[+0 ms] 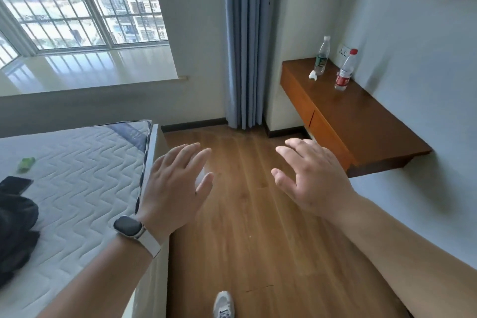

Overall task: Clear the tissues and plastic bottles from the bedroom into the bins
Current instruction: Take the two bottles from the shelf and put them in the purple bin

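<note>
1. Wood-plank floor [245, 227] runs between a bare quilted mattress [77, 162] on the left and a wall-mounted wooden desk [361, 124] on the right. A barred window [77, 8] and a blue curtain [244, 46] stand at the far end.
2. On the desk's far end, a green-labelled plastic bottle [322, 57] with a white cap stands upright, with a crumpled tissue [313, 75] just beside its base. A red-capped bottle [345, 72] stands upright near them, closer to the wall.
3. On the mattress lie a small green item [25, 164] too blurred to name, a black phone [16, 184] and dark clothing [15, 227].
4. The left hand [175, 186], with a smartwatch [129, 226] on its wrist, hangs above the floor by the mattress edge, fingers straight and close together, thumb apart, holding nothing.
5. The right hand [312, 175] hangs beside it near the desk's front corner, fingers slightly spread and relaxed, holding nothing.
6. A grey shoe [224, 304] shows at the bottom edge.
</note>
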Motion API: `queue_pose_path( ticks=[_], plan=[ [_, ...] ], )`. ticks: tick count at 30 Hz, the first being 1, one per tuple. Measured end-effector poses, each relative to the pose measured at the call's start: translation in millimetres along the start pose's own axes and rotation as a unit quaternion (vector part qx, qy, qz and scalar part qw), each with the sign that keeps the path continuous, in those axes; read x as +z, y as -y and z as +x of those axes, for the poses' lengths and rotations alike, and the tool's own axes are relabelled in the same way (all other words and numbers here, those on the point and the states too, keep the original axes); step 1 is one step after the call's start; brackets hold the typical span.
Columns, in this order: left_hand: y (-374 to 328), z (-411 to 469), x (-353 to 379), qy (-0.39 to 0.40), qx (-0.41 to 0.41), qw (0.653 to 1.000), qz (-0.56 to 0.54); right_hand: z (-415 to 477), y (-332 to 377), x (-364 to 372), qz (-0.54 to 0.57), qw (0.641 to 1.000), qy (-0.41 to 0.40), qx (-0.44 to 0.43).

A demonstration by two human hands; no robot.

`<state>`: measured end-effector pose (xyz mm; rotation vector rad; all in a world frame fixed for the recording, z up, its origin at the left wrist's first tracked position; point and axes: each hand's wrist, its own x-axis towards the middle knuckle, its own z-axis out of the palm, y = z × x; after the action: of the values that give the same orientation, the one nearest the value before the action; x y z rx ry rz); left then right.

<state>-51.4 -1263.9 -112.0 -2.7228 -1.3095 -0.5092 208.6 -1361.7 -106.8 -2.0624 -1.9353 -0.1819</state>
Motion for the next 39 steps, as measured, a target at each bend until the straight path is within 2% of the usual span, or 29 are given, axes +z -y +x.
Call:
queue_pose_path(
  ticks=[4, 8, 18, 28, 39],
  plan=[
    [51, 65, 14, -0.013, 0.017, 1.0, -0.022, 71, 12, 8, -0.029, 1.0, -0.008, 0.002],
    [85, 124, 25, -0.014, 0.047, 0.998, -0.028, 124, 13, 16, -0.041, 0.998, -0.049, 0.024],
    [104, 235, 69, -0.009, 0.087, 0.995, -0.048, 204, -28, 49, -0.035, 0.996, -0.051, 0.069],
    [79, 383, 137, 0.013, 0.125, 0.992, -0.031, 305, -145, 102, -0.009, 0.993, -0.036, 0.109],
    [4, 564, 197, 0.014, 0.191, 0.981, -0.04, 399, -296, 95, -0.042, 0.986, 0.032, 0.16]
  ],
)
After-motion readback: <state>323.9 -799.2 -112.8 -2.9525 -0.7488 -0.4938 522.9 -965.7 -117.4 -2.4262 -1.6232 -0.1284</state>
